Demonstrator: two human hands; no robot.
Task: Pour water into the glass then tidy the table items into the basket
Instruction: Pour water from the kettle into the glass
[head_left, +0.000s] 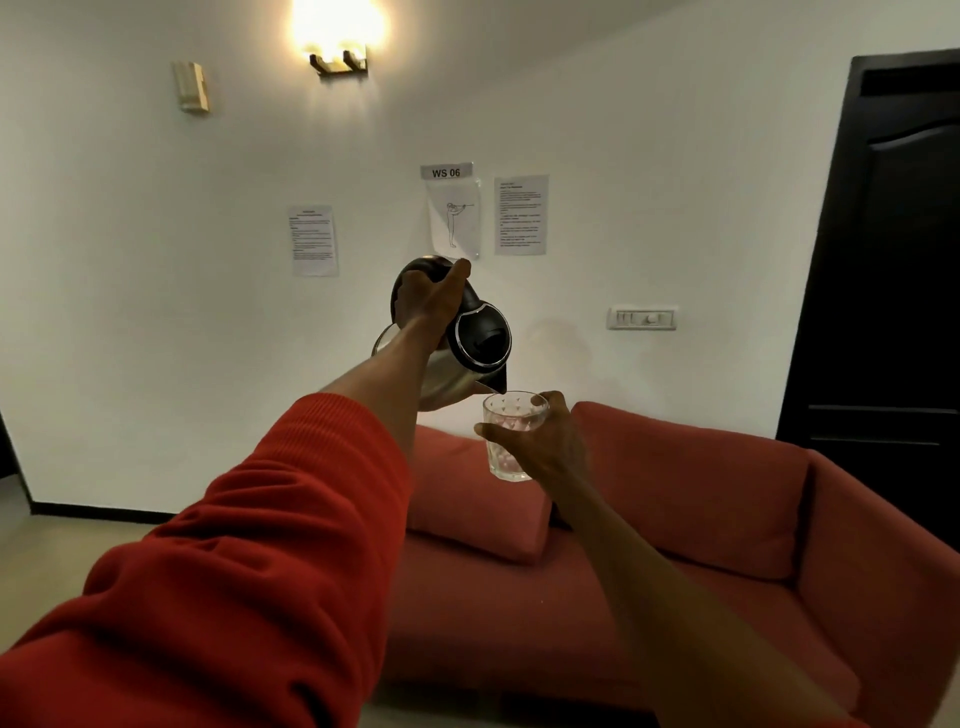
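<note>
Your left hand (426, 301), arm outstretched, grips the handle of one tilted steel kettle with black lid (467, 348), its spout over one clear patterned glass (511, 434) clasped by your right hand (550, 447), above the red sofa (675, 519).

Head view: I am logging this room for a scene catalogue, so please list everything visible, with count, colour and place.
kettle: 1, steel with black lid and handle, tilted, spout over the glass
glass: 1, clear, patterned, held in the air below the spout
sofa: 1, red, against the wall
cushion: 1, red, on the sofa
wall papers: 4, white, taped on the wall, one reads WS 06
wall lamp: 1, lit, top of wall
switch panel: 1, white, right of the kettle
door: 1, dark, far right
left hand: 1, red sleeve, grips the kettle handle
right hand: 1, fingers round the glass
</note>
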